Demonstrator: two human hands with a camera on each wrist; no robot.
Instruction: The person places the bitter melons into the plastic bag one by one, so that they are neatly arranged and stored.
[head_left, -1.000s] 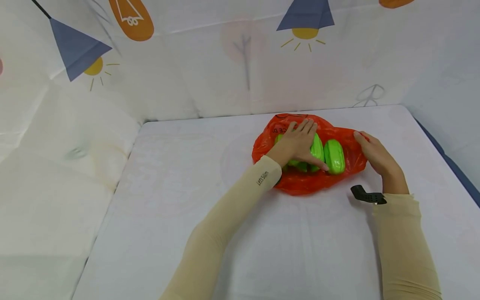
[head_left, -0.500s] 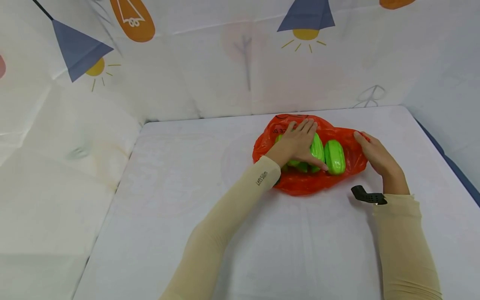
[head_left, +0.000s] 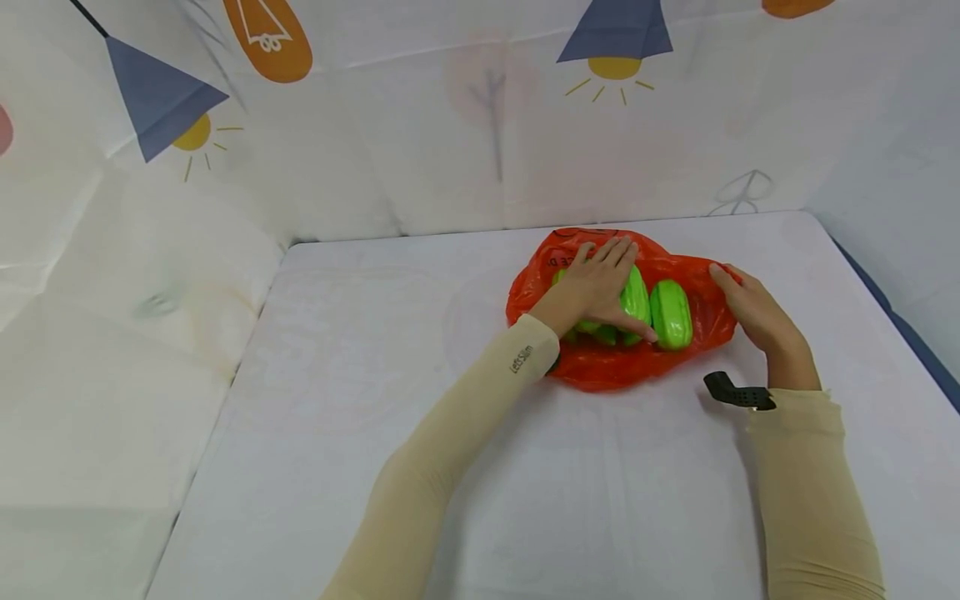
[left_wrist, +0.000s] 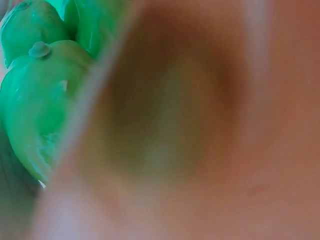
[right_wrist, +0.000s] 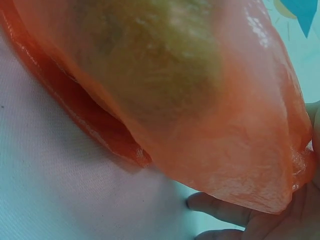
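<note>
A red plastic bag (head_left: 615, 373) lies spread on the table, with several shiny green, oblong vegetable-like pieces (head_left: 671, 315) on or in it. My left hand (head_left: 596, 287) rests over them with its fingers stretched and spread, hiding some. In the left wrist view, one green piece (left_wrist: 42, 105) shows a short stem nub; blurred skin covers most of that picture. At the bag's right edge, my right hand (head_left: 757, 312) pinches the plastic between thumb and fingers. The right wrist view has the bag (right_wrist: 225, 160) close up, a dull greenish shape showing through it, with fingers (right_wrist: 225, 207) below.
The white-covered table (head_left: 360, 375) reaches left and forward of the bag. A white sheet (head_left: 360, 150) with printed lamps hangs behind its back edge. A black band piece (head_left: 738, 392) sticks out from the right sleeve at the wrist.
</note>
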